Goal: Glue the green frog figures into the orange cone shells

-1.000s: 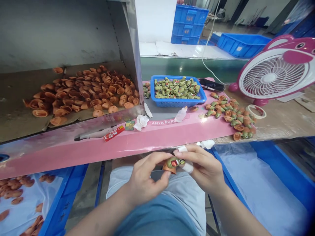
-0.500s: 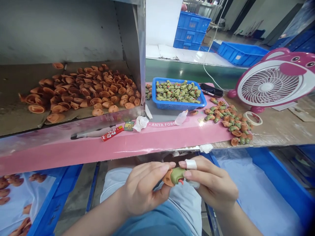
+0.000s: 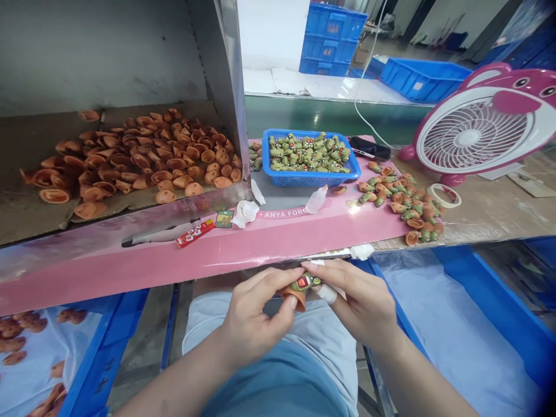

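Both my hands are raised over my lap, just below the pink board's front edge. My left hand [image 3: 256,310] pinches the orange cup end of a small green figure [image 3: 302,284] that has a red mouth. My right hand [image 3: 356,301], with white tape on a finger, grips the figure's green end from the other side. On the board stands a blue plastic basket [image 3: 310,180] full of green figures. Further right lies a loose group of orange-and-green figures [image 3: 402,202]. Several hollow orange shells [image 3: 174,162] fill the shelf at the left.
A pink board [image 3: 130,272] runs across the bench, holding a small plastic bottle [image 3: 316,200], white cloth [image 3: 245,213] and a red packet [image 3: 195,233]. A pink fan [image 3: 469,136] stands at the right. Blue bins with white liners sit below; the left bin [image 3: 26,359] holds orange shells.
My hands have risen back toward the board from their lower position half a second ago. The figure has rotated between my fingers, its face turned upward and its orange cup end down.
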`<state>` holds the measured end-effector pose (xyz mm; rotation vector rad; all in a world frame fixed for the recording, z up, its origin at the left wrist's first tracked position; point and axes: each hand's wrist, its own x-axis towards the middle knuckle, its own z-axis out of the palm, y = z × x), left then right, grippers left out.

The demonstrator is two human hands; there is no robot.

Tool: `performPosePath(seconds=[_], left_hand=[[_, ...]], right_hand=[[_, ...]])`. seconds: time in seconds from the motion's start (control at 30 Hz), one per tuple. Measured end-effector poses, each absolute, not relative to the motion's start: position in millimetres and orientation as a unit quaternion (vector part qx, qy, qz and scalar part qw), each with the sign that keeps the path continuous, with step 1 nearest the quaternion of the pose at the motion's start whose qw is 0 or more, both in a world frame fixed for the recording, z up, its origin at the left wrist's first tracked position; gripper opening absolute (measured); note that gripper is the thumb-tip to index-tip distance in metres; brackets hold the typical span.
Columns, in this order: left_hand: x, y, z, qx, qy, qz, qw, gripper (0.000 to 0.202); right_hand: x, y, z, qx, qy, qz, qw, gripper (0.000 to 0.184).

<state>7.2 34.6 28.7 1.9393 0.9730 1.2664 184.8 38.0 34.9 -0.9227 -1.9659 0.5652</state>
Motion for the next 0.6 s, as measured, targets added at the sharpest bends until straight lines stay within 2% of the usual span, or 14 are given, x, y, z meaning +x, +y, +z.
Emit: performPosePath(seconds=[0.2,0.33,0.43,0.6], left_hand=[[7.0,32.8,19.0,0.708,0.378,0.485,0.346,0.038],[6.5,32.1,17.2,0.698,0.391,0.481,0.358,0.039],[6.5,33.3,18.9,0.705,0.394,0.481,0.341,0.040],[7.2,35.1,20.9,0.733,0.377,0.480,0.303,0.044]], right_hand=[[179.4,36.5,35.0,-0.375,-0.788,0.225,0.433,0.042],[175.1,32.4,37.6,-0.397,-0.795,0.181,0.421,0.044],[172.8,29.7,37.8,-0.415,-0.797,0.145,0.415,0.050],[172.1,29.9,34.2,-0.426,-0.786,0.140,0.426,0.047]])
